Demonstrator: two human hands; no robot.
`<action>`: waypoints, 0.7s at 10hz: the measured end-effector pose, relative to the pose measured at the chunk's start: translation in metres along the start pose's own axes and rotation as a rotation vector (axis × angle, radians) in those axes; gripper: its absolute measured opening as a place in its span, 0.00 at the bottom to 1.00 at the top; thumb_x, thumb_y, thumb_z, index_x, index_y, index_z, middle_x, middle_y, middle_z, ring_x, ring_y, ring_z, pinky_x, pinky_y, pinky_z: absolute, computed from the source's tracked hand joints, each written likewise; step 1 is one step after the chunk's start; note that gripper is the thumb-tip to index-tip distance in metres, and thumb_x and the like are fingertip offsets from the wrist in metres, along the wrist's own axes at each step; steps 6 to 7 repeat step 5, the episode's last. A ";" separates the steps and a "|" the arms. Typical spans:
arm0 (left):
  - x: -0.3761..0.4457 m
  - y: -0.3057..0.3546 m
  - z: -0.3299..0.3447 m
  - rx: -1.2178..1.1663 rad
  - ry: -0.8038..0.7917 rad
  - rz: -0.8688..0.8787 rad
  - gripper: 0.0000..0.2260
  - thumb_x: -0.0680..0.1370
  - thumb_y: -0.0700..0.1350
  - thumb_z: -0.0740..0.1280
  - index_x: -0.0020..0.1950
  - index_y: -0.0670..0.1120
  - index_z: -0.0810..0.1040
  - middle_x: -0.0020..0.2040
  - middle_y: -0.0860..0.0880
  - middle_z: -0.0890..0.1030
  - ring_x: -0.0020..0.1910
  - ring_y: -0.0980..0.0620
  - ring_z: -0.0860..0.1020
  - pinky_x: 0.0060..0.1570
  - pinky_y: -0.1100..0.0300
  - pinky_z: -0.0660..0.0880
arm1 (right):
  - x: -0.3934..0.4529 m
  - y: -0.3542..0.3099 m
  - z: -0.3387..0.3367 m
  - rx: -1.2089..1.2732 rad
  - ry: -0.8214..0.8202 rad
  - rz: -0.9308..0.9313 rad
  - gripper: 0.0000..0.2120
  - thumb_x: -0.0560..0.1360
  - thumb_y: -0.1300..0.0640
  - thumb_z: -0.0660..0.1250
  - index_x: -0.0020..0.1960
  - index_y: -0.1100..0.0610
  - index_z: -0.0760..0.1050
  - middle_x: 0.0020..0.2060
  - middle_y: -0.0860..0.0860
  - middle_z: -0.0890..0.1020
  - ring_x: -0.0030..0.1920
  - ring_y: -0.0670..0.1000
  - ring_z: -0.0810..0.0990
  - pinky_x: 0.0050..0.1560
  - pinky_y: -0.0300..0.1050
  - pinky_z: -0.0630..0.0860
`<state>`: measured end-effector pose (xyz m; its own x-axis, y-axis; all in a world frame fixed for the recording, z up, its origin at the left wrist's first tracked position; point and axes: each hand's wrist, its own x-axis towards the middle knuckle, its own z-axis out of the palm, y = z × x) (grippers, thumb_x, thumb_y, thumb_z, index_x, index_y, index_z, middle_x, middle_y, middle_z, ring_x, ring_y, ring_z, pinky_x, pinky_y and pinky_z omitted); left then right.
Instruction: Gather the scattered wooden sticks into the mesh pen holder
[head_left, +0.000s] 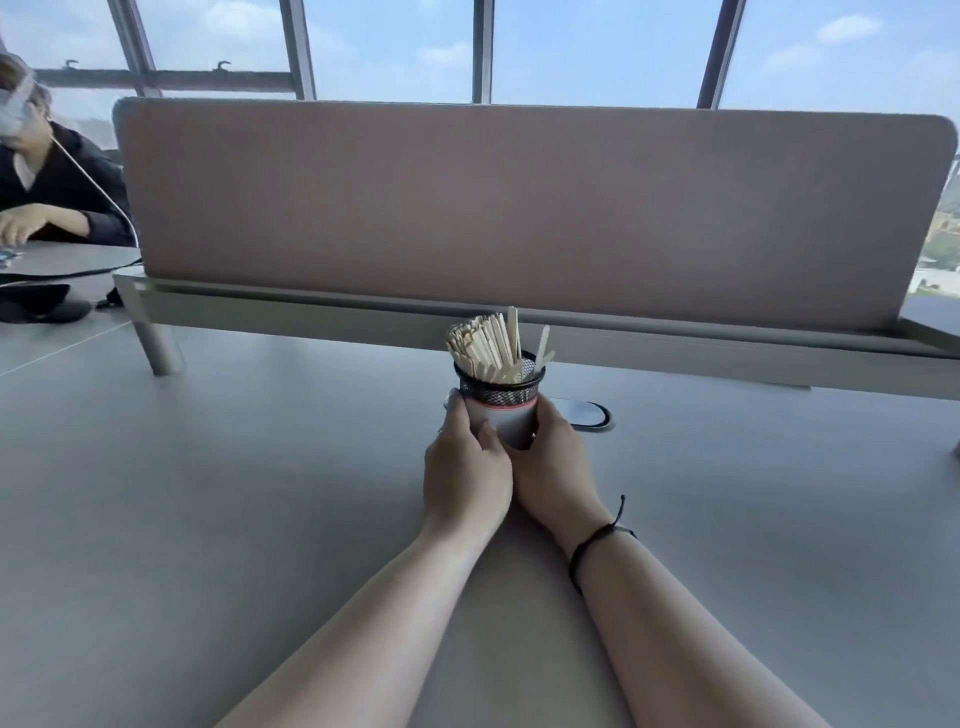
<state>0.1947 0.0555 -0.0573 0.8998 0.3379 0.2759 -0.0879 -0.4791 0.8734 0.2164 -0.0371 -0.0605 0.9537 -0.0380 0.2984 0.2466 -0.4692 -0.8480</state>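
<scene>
Pale flat wooden sticks (485, 347): bundled upright, most leaning left, inside the holder. Black wire-mesh pen holder (500, 391) with grey lower band and thin red stripe: upright on the grey matte desk (208, 493), centre, near the oval cable grommet (587, 413). Left hand (465, 467): wrapped around holder's left side. Right hand (553, 462): wrapped around its right side; black cord bracelet (592, 545) at wrist. Behind: pinkish felt divider panel (519, 208), windows.
</scene>
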 end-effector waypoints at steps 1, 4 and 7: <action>0.001 0.003 0.001 -0.046 0.004 -0.048 0.22 0.82 0.41 0.59 0.77 0.49 0.66 0.71 0.46 0.76 0.70 0.43 0.73 0.64 0.54 0.70 | 0.004 0.004 0.002 0.002 -0.013 0.015 0.17 0.69 0.48 0.74 0.55 0.50 0.75 0.48 0.42 0.84 0.49 0.43 0.81 0.43 0.35 0.74; -0.001 0.007 -0.004 -0.150 -0.015 -0.097 0.28 0.76 0.40 0.65 0.76 0.47 0.64 0.70 0.47 0.74 0.69 0.45 0.73 0.65 0.54 0.71 | -0.003 -0.005 -0.001 -0.039 -0.005 0.033 0.20 0.72 0.54 0.70 0.62 0.54 0.71 0.54 0.50 0.83 0.55 0.54 0.80 0.44 0.42 0.70; -0.007 0.002 -0.010 -0.176 0.013 -0.143 0.31 0.78 0.41 0.65 0.80 0.45 0.58 0.76 0.46 0.68 0.74 0.48 0.68 0.71 0.52 0.67 | -0.022 -0.014 -0.008 -0.010 -0.019 0.072 0.30 0.72 0.53 0.73 0.67 0.60 0.64 0.57 0.54 0.79 0.61 0.57 0.76 0.43 0.41 0.65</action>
